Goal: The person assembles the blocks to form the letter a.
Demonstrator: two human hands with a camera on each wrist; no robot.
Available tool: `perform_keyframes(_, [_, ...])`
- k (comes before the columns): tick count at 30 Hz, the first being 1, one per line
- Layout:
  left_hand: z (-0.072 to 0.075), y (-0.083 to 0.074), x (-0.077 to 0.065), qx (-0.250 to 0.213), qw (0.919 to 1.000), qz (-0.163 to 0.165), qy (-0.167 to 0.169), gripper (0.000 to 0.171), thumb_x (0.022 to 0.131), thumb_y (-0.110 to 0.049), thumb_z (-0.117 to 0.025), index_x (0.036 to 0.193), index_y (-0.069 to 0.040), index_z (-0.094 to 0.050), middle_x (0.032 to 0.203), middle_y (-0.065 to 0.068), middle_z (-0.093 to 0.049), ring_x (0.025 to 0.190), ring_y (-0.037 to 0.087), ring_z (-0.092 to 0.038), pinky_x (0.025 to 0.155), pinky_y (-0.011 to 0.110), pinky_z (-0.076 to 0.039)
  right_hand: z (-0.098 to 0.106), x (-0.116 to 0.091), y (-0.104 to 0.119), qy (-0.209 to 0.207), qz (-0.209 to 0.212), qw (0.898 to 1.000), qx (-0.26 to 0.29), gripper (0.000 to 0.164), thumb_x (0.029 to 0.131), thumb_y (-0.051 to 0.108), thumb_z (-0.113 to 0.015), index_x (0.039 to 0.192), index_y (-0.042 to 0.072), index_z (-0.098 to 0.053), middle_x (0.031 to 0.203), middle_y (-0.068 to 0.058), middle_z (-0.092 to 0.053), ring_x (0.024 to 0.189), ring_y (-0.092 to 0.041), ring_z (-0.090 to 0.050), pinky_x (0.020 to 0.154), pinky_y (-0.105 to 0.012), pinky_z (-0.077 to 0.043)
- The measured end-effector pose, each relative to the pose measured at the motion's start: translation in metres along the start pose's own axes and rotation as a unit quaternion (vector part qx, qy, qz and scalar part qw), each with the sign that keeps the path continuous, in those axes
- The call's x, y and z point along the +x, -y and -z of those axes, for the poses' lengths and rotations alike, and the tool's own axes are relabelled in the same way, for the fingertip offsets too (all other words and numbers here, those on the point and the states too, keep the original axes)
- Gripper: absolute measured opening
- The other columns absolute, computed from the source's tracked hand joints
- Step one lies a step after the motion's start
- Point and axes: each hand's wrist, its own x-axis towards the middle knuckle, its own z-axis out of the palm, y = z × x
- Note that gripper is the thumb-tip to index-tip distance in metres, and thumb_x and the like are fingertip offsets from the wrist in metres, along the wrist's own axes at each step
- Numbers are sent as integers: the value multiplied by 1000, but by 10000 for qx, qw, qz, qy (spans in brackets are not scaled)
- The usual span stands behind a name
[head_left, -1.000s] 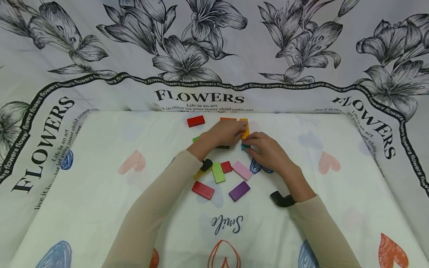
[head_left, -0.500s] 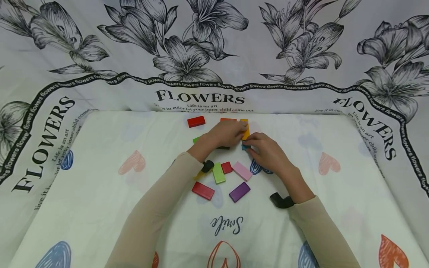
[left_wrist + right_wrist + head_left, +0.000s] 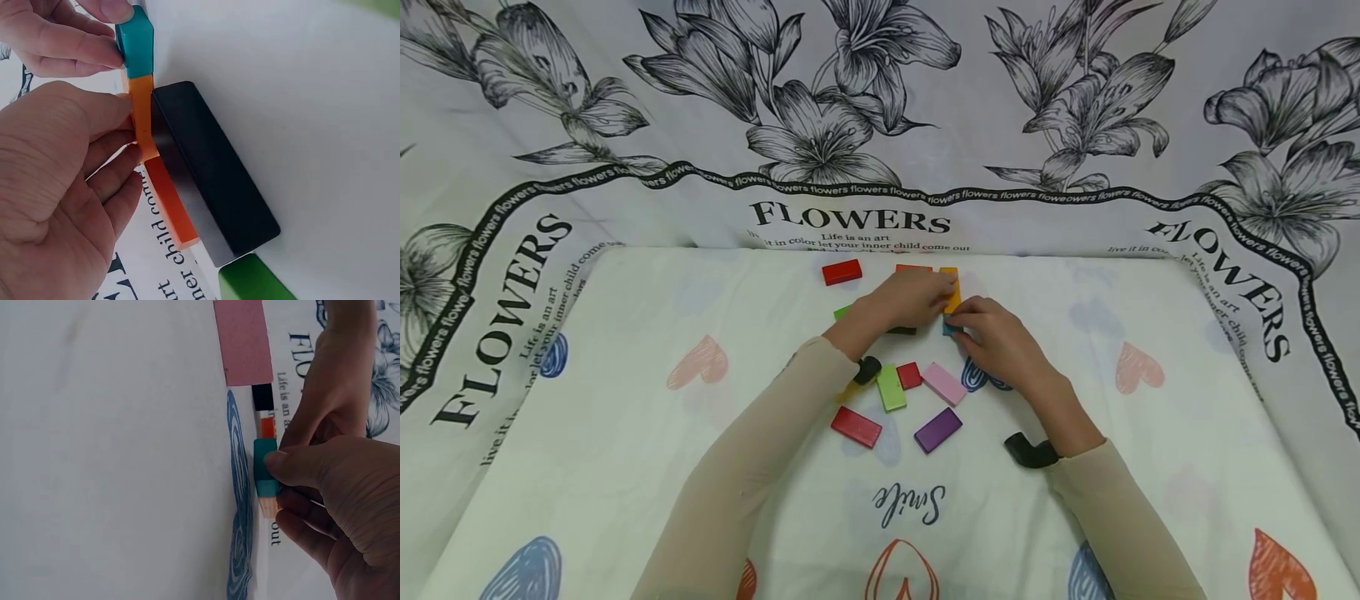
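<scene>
Left wrist view showed the teal block (image 3: 140, 49), pinched by the right hand (image 3: 1006, 337), against the end of the orange block (image 3: 143, 112); the left hand (image 3: 53, 165) touched the latter, its grip unclear. Aligning them seemed the step, the next move apparently calling for gentle release.

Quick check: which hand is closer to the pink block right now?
Right. The right hand is just beyond the pink block, pinching the teal block; the left hand is farther beyond, at the yellow-orange block.
</scene>
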Motion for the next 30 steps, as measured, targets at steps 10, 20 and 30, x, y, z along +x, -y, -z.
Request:
perform_keyframes(10, [1, -3, -1, -14, 10000, 38, 72, 22, 111, -21, -54, 123, -13, -70, 160, 6, -56, 131, 27, -64, 117, 37, -51, 1, -2, 1, -30, -8, 10000, 64, 27, 97, 10, -76, 123, 3, -78, 128, -15, -71, 121, -31, -66, 106, -46, -59])
perform_keyframes(20, [-1, -2, -3, -37, 9999, 123, 36, 23, 111, -20, -54, 129, -14, -67, 161, 3, -54, 140, 24, -60, 123, 37, -46, 0, -2, 2, -37, 15, 9999, -168, 32, 99, 12, -74, 129, 4, -75, 139, -16, -70, 135, -34, -63, 112, -50, -55])
perform_keyframes(30, [-2, -1, -5, -97, 9999, 20, 40, 26, 111, -19, -55, 133, -15, -69, 165, 1, -50, 147, 25, -55, 126, 39, -42, 2, -3, 6, 65, -29, 9996, -279, 34, 97, 12, -76, 130, 3, -75, 133, -15, -74, 131, -33, -66, 110, -49, -57])
